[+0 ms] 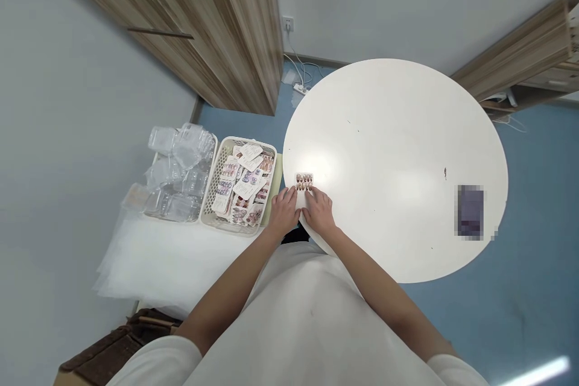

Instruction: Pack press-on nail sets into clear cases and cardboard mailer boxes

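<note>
A small card of press-on nails (304,181), with two rows of brown and reddish glossy nails, lies near the left edge of the round white table (398,126). My left hand (284,211) rests at its lower left corner, fingers spread and stretched forward. On the other side, my right hand (320,212) touches the lower right corner with its fingers also extended. Both thumbs point inward below the card, close together. Just left of my hands, a cream plastic basket (207,208) is full of similar nail cards (250,184) in several colours.
Clear plastic boxes (181,175) fill another basket farther left, above a stack of white translucent sheets (158,259). A blurred dark object (470,211) lies at the table's right. A wooden cabinet (217,24) and a power strip (301,89) are beyond. A brown box (113,350) stands lower left.
</note>
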Action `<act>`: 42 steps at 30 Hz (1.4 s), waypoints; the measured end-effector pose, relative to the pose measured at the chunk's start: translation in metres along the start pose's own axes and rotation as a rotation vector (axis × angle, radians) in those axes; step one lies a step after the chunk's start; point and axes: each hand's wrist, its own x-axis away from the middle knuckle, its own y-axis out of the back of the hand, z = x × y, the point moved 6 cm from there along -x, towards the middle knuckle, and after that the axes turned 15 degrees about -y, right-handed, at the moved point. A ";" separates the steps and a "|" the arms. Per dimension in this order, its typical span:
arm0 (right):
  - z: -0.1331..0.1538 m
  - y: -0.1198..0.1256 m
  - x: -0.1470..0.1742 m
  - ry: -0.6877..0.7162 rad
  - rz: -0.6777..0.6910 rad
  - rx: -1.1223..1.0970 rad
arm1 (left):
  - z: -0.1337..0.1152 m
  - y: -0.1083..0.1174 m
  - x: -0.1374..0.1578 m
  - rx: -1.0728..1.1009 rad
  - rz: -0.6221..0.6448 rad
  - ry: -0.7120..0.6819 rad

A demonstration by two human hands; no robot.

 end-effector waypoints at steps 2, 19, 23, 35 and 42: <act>0.001 0.000 -0.003 0.000 0.001 -0.008 | 0.002 0.001 -0.002 -0.008 0.002 0.003; 0.002 0.000 -0.008 0.003 -0.004 0.005 | 0.005 0.004 -0.006 -0.045 0.010 0.012; 0.000 0.000 -0.005 0.006 -0.011 0.010 | 0.004 0.003 -0.005 -0.106 0.040 0.004; -0.031 0.012 0.031 0.032 0.021 0.010 | -0.005 -0.006 0.012 -0.041 -0.088 0.087; -0.049 0.023 0.046 0.257 0.086 -0.091 | -0.028 -0.015 0.048 0.092 -0.186 0.296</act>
